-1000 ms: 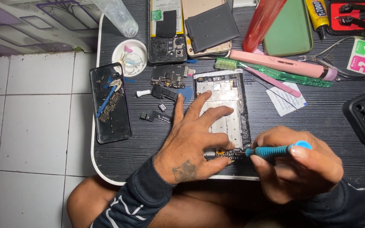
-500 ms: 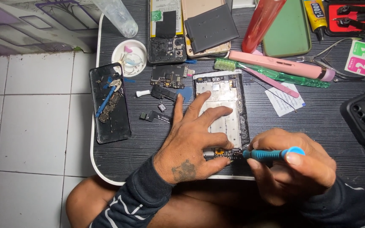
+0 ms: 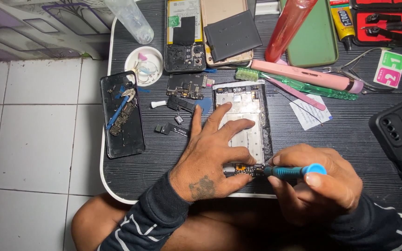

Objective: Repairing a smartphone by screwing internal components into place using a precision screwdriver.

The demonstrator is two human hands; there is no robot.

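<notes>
Pressing flat on the opened phone frame with its bare silver midplate (image 3: pixel 244 122), the left hand (image 3: pixel 212 158) spreads its fingers wide, gripping nothing, so the frame stays pinned to the dark ribbed tabletop (image 3: pixel 340 139) while its lower end is worked on. The right hand (image 3: pixel 317 181), at three o'clock from the left, is closed around a blue-handled precision screwdriver (image 3: pixel 294 172), thumb and fingers pinching the shaft; its tip meets the small circuit board at the frame's six o'clock end (image 3: pixel 246 170), just beside the left thumb.

At nine o'clock from the frame lies a black back cover holding loose parts and a blue tool (image 3: pixel 122 115); at eleven o'clock sits a small white round dish (image 3: pixel 144 66). At one o'clock rest a green toothbrush (image 3: pixel 294 84) and a pink flat opening tool (image 3: pixel 303 74), within reach.

Compared with a second ago, the screwdriver handle has dropped slightly and the right hand has shifted a little toward three o'clock; the left hand's spread and the frame's position look unchanged.
</notes>
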